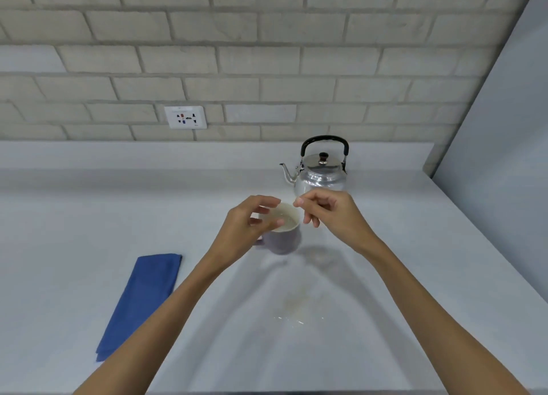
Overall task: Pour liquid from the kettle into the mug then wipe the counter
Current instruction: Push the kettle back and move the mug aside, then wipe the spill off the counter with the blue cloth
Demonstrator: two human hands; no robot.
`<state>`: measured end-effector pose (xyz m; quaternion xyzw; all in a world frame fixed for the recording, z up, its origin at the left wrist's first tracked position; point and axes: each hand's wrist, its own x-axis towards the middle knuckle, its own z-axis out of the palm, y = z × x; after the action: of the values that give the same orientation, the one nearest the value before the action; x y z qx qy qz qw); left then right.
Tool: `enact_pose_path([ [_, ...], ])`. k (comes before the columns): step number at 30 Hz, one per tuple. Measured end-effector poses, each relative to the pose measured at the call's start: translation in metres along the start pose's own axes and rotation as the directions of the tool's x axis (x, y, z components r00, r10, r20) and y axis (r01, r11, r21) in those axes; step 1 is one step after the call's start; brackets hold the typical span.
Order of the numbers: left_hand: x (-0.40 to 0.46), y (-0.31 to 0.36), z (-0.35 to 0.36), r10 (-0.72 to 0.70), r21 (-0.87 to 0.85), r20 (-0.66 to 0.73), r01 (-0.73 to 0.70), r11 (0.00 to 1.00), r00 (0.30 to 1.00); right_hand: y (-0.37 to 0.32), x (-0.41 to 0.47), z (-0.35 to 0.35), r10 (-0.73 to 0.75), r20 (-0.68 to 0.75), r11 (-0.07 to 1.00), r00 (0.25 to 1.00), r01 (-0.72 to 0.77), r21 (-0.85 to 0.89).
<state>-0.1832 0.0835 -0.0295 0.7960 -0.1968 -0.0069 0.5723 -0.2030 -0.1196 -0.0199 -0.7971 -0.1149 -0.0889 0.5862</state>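
A lavender mug [283, 242] with a white inside stands on the counter at the centre, with pale liquid in it. My left hand [249, 228] curves over its left side, thumb on the near rim and fingers over the far rim, hiding most of the handle. My right hand [329, 213] hovers just right of the rim with loosely curled fingers and nothing in it. A shiny metal kettle [320, 176] with a black handle stands right behind the mug, spout pointing left. A folded blue cloth [142, 302] lies on the counter to the left.
A small wet, yellowish spill [296, 311] marks the white counter [74, 231] in front of the mug. A wall socket [185, 117] sits in the brick wall behind. A grey side wall [504, 157] bounds the counter on the right.
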Motion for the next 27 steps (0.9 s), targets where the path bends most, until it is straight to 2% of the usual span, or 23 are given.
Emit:
enact_pose_path([
  [4,-0.032,-0.02,-0.015,-0.015,0.034,-0.069,0.018,0.999,0.998,0.005,-0.016,0.04,0.052,0.024,0.998,0.998,-0.053,0.026],
  [10,-0.079,-0.06,-0.037,-0.15,0.127,-0.13,0.167,0.978,0.98,0.023,-0.023,0.105,0.21,0.099,0.975,0.973,-0.216,0.054],
  [16,-0.119,-0.099,-0.065,-0.27,0.308,-0.287,0.356,0.882,0.919,0.04,-0.001,0.174,0.309,0.222,0.951,0.925,-0.3,-0.076],
  [21,-0.139,-0.113,-0.078,-0.353,0.492,-0.387,0.514,0.703,0.852,0.046,0.028,0.226,0.373,0.271,0.922,0.887,-0.322,-0.214],
  [27,-0.148,-0.116,-0.086,-0.358,0.479,-0.401,0.526,0.703,0.843,0.049,0.051,0.269,0.411,0.292,0.874,0.863,-0.283,-0.394],
])
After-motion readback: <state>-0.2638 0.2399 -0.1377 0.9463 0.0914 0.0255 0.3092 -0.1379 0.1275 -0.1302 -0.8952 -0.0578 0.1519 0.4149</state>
